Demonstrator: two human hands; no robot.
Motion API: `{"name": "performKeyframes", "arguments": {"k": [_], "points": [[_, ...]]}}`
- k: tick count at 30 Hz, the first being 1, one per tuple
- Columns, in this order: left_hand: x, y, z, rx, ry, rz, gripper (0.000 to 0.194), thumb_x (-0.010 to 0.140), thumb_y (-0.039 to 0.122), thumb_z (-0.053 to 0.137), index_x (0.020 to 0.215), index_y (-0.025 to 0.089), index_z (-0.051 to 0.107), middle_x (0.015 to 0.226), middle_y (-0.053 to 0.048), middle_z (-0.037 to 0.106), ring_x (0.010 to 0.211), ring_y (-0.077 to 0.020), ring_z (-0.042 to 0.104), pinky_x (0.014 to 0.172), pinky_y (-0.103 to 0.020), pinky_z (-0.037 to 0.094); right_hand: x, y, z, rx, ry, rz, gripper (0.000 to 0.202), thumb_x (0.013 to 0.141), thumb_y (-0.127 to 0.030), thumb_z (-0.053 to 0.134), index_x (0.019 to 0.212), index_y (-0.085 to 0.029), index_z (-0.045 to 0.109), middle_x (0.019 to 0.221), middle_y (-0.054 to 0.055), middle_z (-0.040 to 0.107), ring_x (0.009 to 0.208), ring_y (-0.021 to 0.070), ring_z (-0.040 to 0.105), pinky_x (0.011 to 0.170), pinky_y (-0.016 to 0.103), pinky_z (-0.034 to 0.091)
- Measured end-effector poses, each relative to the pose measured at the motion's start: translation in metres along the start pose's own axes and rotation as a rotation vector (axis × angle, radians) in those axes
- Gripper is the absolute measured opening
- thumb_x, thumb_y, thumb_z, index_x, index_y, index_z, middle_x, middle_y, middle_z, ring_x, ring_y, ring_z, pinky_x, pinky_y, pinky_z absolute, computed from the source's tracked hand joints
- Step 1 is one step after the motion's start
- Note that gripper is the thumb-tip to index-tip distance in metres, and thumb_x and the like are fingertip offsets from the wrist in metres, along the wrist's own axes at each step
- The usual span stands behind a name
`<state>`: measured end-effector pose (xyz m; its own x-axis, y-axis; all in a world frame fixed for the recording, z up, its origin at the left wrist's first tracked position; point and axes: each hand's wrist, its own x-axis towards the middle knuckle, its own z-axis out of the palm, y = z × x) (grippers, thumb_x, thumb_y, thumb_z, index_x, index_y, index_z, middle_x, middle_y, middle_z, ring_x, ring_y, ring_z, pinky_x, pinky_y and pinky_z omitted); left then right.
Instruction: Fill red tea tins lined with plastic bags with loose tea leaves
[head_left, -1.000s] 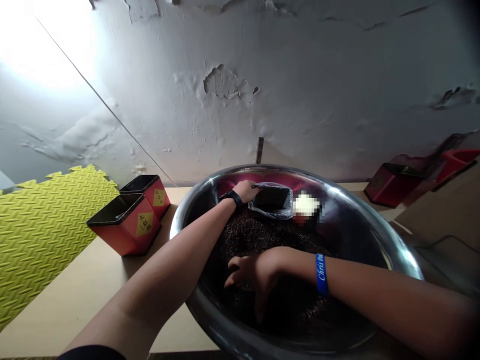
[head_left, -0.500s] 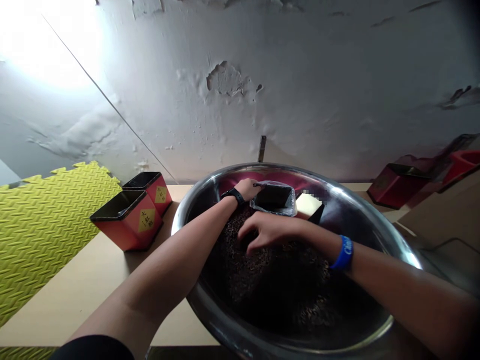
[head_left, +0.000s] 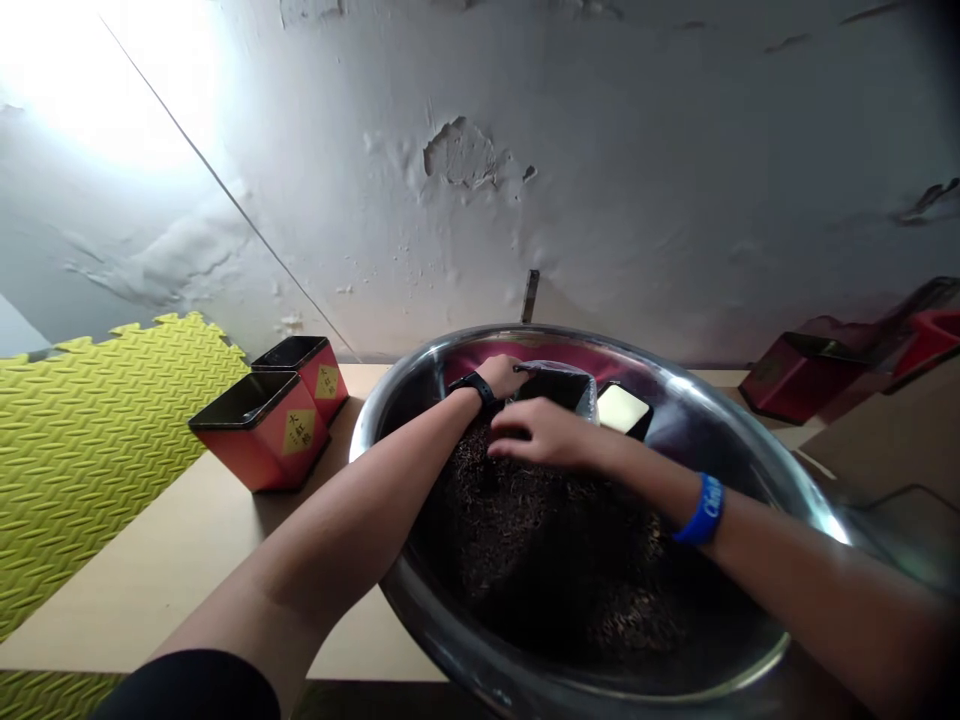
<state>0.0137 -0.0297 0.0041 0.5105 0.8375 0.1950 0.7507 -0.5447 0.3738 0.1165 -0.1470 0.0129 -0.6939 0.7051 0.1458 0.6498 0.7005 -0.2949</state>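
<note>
A wide steel basin (head_left: 412, 610) holds loose dark dried leaves (head_left: 502, 510). My left hand (head_left: 502, 376), below a black watch, grips the left rim of a plastic-lined box (head_left: 562, 385) inside the basin. My right hand (head_left: 536, 432), with a blue wristband on that arm, is just in front of the box's mouth, above the leaves. Its fingers are curled, and whether leaves are in them is hidden. A scale with a pale top (head_left: 622, 408) is to the right of the box.
Two red boxes with yellow labels, a nearer one (head_left: 274, 440) and a farther one (head_left: 322, 375), stand on the wooden table (head_left: 172, 570) at left. Another red box (head_left: 795, 378) stands at right. A peeling wall (head_left: 600, 200) rises behind the basin.
My right hand has risen from the leaves toward the box's mouth, and its fingers have drawn closer together. My left hand still holds the box. The view has shifted slightly.
</note>
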Motion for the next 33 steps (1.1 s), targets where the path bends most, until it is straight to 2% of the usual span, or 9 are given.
{"name": "performKeyframes", "arguments": {"k": [6, 8, 11, 13, 17, 21, 25, 28, 33], "points": [[0.000, -0.002, 0.003, 0.006, 0.065, 0.024, 0.039, 0.078, 0.044, 0.041, 0.086, 0.015, 0.065, 0.083, -0.007, 0.064, 0.076, -0.0174, 0.057, 0.065, -0.022, 0.041, 0.002, -0.021, 0.072, -0.073, -0.469, 0.111, 0.097, 0.049, -0.056, 0.065, 0.132, -0.020, 0.030, 0.139, 0.015, 0.015, 0.110, 0.0355, 0.041, 0.080, 0.039, 0.041], [-0.001, -0.002, 0.003, -0.002, 0.055, 0.021, 0.040, 0.078, 0.045, 0.041, 0.086, 0.015, 0.065, 0.082, -0.007, 0.064, 0.075, -0.0170, 0.057, 0.065, -0.021, 0.041, 0.003, -0.024, 0.079, -0.065, -0.592, 0.068, 0.095, 0.045, -0.052, 0.068, 0.128, -0.019, 0.036, 0.136, 0.016, 0.023, 0.101, 0.0324, 0.049, 0.074, 0.037, 0.043], [0.000, -0.001, 0.003, -0.003, 0.049, 0.013, 0.040, 0.078, 0.045, 0.041, 0.084, 0.014, 0.066, 0.080, -0.007, 0.064, 0.074, -0.0166, 0.057, 0.064, -0.021, 0.041, 0.006, -0.029, 0.075, -0.013, -0.772, -0.105, 0.060, 0.058, -0.038, 0.065, 0.112, -0.016, 0.054, 0.109, 0.011, 0.054, 0.087, 0.0220, 0.056, 0.069, 0.029, 0.043], [0.001, -0.002, 0.003, -0.001, 0.055, 0.014, 0.039, 0.078, 0.045, 0.041, 0.085, 0.015, 0.066, 0.080, -0.007, 0.064, 0.073, -0.0167, 0.057, 0.064, -0.021, 0.041, 0.007, -0.031, 0.066, 0.064, -0.833, -0.152, 0.043, 0.065, -0.029, 0.061, 0.106, -0.016, 0.058, 0.092, 0.005, 0.062, 0.078, 0.0158, 0.057, 0.065, 0.024, 0.042], [0.005, -0.004, 0.005, -0.003, 0.060, 0.034, 0.040, 0.078, 0.046, 0.041, 0.086, 0.016, 0.065, 0.081, -0.007, 0.064, 0.073, -0.0170, 0.057, 0.064, -0.022, 0.041, 0.005, -0.028, 0.038, 0.235, -0.685, -0.156, 0.033, 0.067, -0.021, 0.059, 0.100, -0.018, 0.061, 0.092, 0.001, 0.063, 0.076, 0.0117, 0.056, 0.065, 0.019, 0.040], [0.004, -0.004, 0.006, -0.010, 0.065, 0.036, 0.040, 0.078, 0.047, 0.041, 0.085, 0.015, 0.065, 0.080, -0.007, 0.064, 0.071, -0.0167, 0.056, 0.063, -0.022, 0.041, 0.001, -0.017, -0.004, 0.296, -0.415, -0.147, 0.026, 0.068, -0.023, 0.059, 0.093, -0.017, 0.063, 0.089, 0.001, 0.064, 0.081, 0.0130, 0.056, 0.074, 0.021, 0.039], [0.001, -0.003, 0.003, -0.009, 0.036, 0.050, 0.038, 0.080, 0.042, 0.040, 0.083, 0.013, 0.064, 0.080, -0.008, 0.064, 0.069, -0.0157, 0.056, 0.062, -0.021, 0.040, -0.006, 0.009, -0.037, 0.226, -0.051, 0.010, 0.023, 0.072, -0.030, 0.055, 0.091, -0.019, 0.061, 0.092, 0.001, 0.062, 0.088, 0.0143, 0.055, 0.081, 0.025, 0.039], [0.001, -0.003, 0.002, 0.009, 0.002, 0.073, 0.033, 0.079, 0.038, 0.041, 0.085, 0.015, 0.064, 0.083, -0.007, 0.064, 0.072, -0.0157, 0.057, 0.062, -0.021, 0.041, -0.009, 0.032, -0.041, 0.012, 0.137, 0.093, 0.021, 0.074, -0.025, 0.052, 0.092, -0.019, 0.062, 0.103, 0.004, 0.058, 0.098, 0.0174, 0.050, 0.087, 0.031, 0.037], [0.003, -0.003, 0.001, 0.047, 0.018, 0.076, 0.035, 0.080, 0.037, 0.037, 0.084, 0.016, 0.065, 0.084, -0.007, 0.065, 0.074, -0.0160, 0.058, 0.063, -0.021, 0.041, -0.004, 0.021, -0.024, -0.261, 0.109, 0.064, 0.023, 0.079, -0.026, 0.044, 0.088, -0.017, 0.063, 0.105, 0.009, 0.054, 0.096, 0.0200, 0.049, 0.086, 0.035, 0.037]]}}
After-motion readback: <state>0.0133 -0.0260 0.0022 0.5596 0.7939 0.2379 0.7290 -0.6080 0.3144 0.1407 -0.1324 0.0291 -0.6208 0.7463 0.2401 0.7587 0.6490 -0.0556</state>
